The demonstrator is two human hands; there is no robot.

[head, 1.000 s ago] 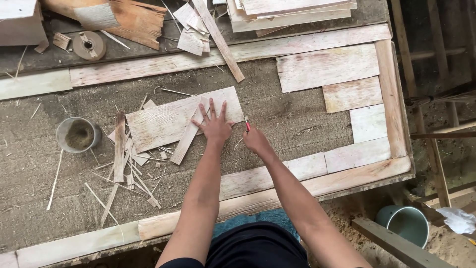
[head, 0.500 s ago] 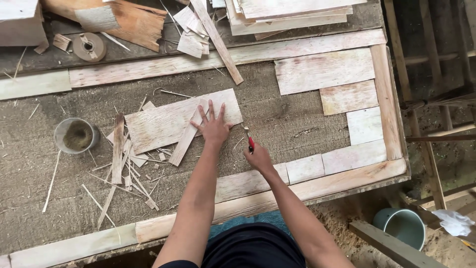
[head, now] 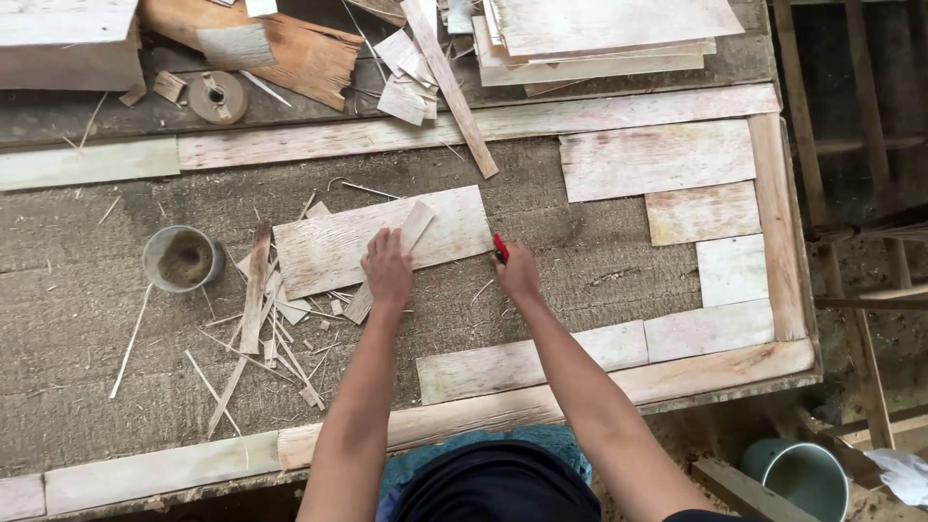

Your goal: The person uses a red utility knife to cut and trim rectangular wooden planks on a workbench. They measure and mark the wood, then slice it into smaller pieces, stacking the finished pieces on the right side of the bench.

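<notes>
**Operator:** Veneer first: the pale rectangular sheet of thin wood [head: 382, 242] lies flat on the rough grey-brown worktop [head: 77, 290], a little left of centre. I've got my left hand [head: 389, 271] on its lower edge, palm down, fingers together and fairly flat. It grips nothing; it only presses, and I'd judge that is what keeps the sheet from sliding.

**Observer:** And under that hand?

**Operator:** A narrow light wooden strip [head: 391, 259] runs slantwise across the sheet, from its top edge down past its lower edge. My hand covers its middle, so it looks pinned in place along with the sheet.

**Observer:** Your right?

**Operator:** My right hand [head: 517, 273] is curled shut around a small red-handled cutter [head: 500, 247], whose tip pokes out just beside the sheet's right end. Whether the tip touches the wood, I cannot tell.

**Observer:** The mess to the left?

**Operator:** Thin wood slivers and offcuts [head: 266, 324] lie scattered there, near a small round grey tin cup [head: 182, 259]. Flat pale veneer pieces [head: 657, 159] sit edge to edge along the right and near sides of the worktop, and a stack of veneer sheets [head: 599, 39] waits at the far edge, well apart from my hands.
</notes>
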